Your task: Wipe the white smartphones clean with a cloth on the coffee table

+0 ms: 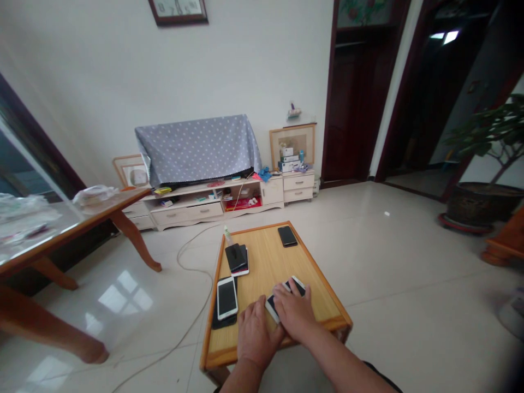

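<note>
A white-edged phone (pixel 271 309) lies at the near end of the bench (pixel 262 245), partly under the open right hand (pixel 291 308). The left hand (pixel 256 332), palm down, fingers extended, is just left. Stacked phones (pixel 227 298) lie farther left; a black phone (pixel 287 236) lies far right.

At lower centre, the right hand (pixel 292 312) covers much of a white smartphone (pixel 271 309). A polka-dot cloth (pixel 196 150), upper centre-left, hides whatever it drapes. The top edge crops a framed picture (pixel 180 10); the right edge, a potted plant (pixel 485 204). A pale object (pixel 512 311), lower far right, is too blurred to identify.
</note>
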A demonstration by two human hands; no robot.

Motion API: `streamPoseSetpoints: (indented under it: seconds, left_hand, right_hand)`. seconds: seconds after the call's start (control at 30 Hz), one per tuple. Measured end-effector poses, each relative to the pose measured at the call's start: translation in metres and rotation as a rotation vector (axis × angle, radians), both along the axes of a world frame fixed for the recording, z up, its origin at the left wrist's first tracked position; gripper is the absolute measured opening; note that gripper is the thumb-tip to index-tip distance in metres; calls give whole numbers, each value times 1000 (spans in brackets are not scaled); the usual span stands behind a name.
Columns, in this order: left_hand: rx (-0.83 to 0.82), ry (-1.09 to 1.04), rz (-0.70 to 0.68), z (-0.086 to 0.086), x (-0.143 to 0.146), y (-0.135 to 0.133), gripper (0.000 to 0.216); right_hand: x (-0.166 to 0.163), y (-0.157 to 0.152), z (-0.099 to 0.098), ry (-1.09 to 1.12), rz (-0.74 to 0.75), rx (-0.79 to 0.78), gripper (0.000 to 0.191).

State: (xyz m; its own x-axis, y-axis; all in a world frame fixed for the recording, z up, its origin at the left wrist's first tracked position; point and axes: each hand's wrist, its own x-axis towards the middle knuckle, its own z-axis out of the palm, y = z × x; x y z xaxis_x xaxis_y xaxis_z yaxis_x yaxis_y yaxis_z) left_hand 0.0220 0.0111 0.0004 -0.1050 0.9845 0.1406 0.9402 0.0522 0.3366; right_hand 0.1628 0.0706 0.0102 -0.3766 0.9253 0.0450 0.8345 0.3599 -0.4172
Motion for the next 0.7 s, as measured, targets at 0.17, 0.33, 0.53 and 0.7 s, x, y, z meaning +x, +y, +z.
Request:
streamPoseSetpoints:
  seconds: [0.17, 0.33, 0.53, 0.7]
  left_hand:
    - [-26, 19, 23, 4, 2, 0, 72]
    - [-10, 28, 15, 4, 4, 0, 68]
    - [41, 12, 7, -2, 3, -1, 68]
    - [30, 7, 7, -1, 3, -1, 69]
  right_hand:
    - [27, 29, 5, -107, -263, -73, 52]
    - [16, -5, 3, -43, -27, -18, 48]
    - [30, -4, 6, -70, -112, -33, 48]
    - [37, -3, 13, -96, -141, -59, 51]
